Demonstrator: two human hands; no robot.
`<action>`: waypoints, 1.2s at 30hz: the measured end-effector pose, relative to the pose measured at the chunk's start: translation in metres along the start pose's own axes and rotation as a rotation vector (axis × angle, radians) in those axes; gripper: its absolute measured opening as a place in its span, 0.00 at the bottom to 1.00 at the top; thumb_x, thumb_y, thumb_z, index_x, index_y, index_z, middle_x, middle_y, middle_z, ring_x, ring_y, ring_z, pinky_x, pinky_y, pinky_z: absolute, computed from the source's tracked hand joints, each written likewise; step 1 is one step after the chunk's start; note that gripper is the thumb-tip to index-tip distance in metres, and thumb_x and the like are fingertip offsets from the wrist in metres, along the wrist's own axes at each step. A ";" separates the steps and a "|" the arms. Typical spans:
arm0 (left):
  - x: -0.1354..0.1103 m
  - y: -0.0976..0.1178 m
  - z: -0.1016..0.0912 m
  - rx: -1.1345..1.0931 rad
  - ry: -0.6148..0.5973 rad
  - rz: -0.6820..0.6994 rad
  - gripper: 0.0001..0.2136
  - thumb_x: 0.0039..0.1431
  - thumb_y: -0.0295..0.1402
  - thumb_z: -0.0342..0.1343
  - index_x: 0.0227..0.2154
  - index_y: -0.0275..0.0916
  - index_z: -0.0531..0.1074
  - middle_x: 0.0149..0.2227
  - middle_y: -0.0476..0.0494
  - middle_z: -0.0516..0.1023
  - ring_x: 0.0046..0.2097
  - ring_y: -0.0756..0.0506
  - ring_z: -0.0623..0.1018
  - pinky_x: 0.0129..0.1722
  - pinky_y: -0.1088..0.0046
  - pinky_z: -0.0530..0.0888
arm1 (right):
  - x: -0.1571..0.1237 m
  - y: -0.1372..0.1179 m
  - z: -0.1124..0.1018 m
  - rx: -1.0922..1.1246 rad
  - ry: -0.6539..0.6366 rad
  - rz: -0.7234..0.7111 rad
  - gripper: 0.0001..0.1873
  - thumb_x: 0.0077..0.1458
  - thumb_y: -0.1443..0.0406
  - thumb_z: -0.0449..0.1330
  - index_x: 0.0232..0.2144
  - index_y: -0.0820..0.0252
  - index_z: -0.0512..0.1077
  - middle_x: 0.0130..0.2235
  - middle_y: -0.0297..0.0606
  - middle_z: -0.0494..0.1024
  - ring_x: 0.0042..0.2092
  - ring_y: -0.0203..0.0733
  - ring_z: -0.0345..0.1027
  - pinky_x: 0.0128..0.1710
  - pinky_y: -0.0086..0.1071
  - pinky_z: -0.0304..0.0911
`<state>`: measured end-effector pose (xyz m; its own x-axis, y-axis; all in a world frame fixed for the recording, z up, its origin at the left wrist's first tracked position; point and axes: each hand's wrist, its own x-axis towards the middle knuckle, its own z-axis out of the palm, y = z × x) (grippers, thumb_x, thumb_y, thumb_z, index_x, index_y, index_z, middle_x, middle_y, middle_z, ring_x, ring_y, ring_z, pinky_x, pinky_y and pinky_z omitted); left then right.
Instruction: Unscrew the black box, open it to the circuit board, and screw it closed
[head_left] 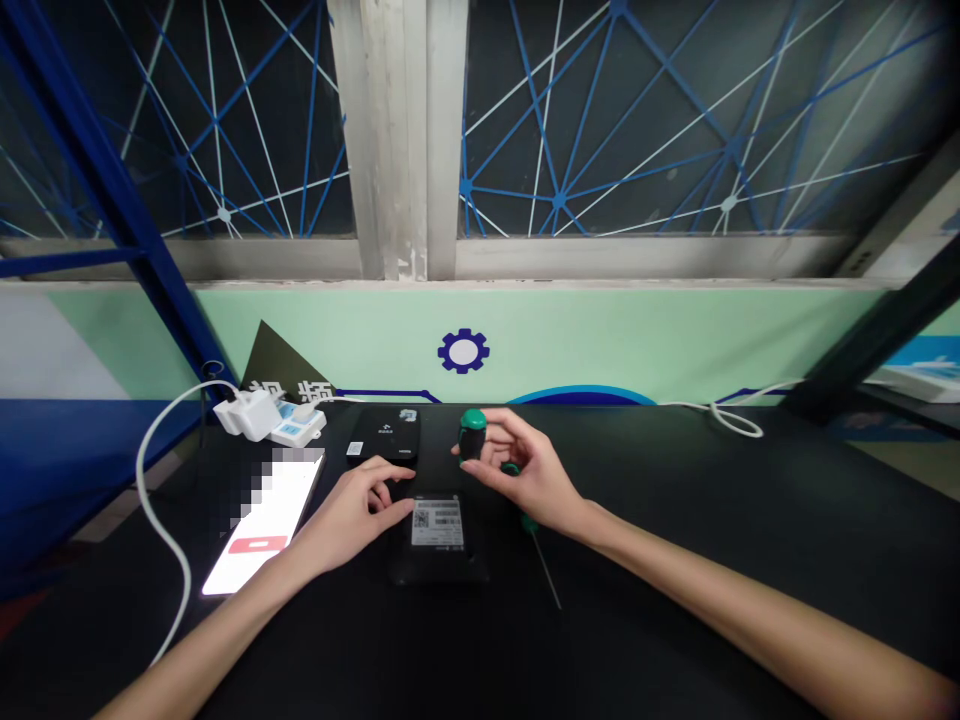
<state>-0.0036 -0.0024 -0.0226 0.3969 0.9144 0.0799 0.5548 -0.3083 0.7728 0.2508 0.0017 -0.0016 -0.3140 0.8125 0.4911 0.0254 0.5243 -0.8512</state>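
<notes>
In my right hand [525, 465] is a short, thick green-and-black screwdriver handle [472, 437], held upright between thumb and fingers, green end up. Whether it has a blade I cannot tell. A second screwdriver [546, 570] lies on the table under that hand, its handle partly hidden and its thin shaft pointing toward me. My left hand [367, 500] has thumb and index finger stretched apart, the other fingers curled in. Its thumb tip rests at the upper left edge of a flat black device [476, 560], which lies with its white printed label facing up.
Behind my left hand lies another black box [397, 432] with small stickers. A lit phone [262, 530] is left of my left forearm. A white power strip [300, 425] with a plugged-in charger [251, 413] stands at the back left; its cable [142, 490] loops forward. A white cord [739, 425] lies back right.
</notes>
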 end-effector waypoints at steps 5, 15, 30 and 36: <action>0.000 0.002 0.000 0.015 0.006 0.004 0.19 0.59 0.44 0.57 0.49 0.43 0.76 0.43 0.46 0.73 0.29 0.52 0.71 0.32 0.71 0.73 | -0.002 0.005 0.000 -0.068 -0.042 0.010 0.12 0.61 0.58 0.63 0.41 0.60 0.71 0.35 0.40 0.80 0.30 0.36 0.70 0.28 0.29 0.65; -0.001 0.003 0.000 0.060 0.009 0.009 0.18 0.59 0.45 0.57 0.49 0.43 0.77 0.41 0.47 0.73 0.27 0.53 0.69 0.29 0.73 0.71 | -0.010 0.022 0.000 -0.092 -0.042 0.020 0.13 0.65 0.55 0.58 0.43 0.59 0.68 0.36 0.41 0.80 0.35 0.41 0.73 0.32 0.31 0.66; -0.001 0.002 0.000 0.065 -0.004 0.007 0.18 0.60 0.45 0.56 0.49 0.43 0.76 0.43 0.46 0.73 0.28 0.52 0.70 0.29 0.74 0.70 | -0.010 0.022 0.004 -0.138 -0.012 0.043 0.19 0.60 0.50 0.61 0.39 0.61 0.72 0.27 0.35 0.76 0.23 0.33 0.59 0.23 0.28 0.57; -0.001 0.002 -0.001 0.125 0.010 0.005 0.18 0.60 0.45 0.56 0.50 0.44 0.76 0.42 0.47 0.74 0.27 0.52 0.69 0.28 0.74 0.68 | -0.009 0.027 0.006 -0.172 0.058 0.104 0.22 0.52 0.50 0.68 0.24 0.61 0.70 0.21 0.32 0.74 0.21 0.30 0.56 0.21 0.27 0.52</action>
<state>-0.0041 -0.0036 -0.0206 0.3929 0.9152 0.0899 0.6398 -0.3423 0.6881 0.2491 0.0070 -0.0303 -0.2464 0.8751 0.4165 0.2182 0.4688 -0.8559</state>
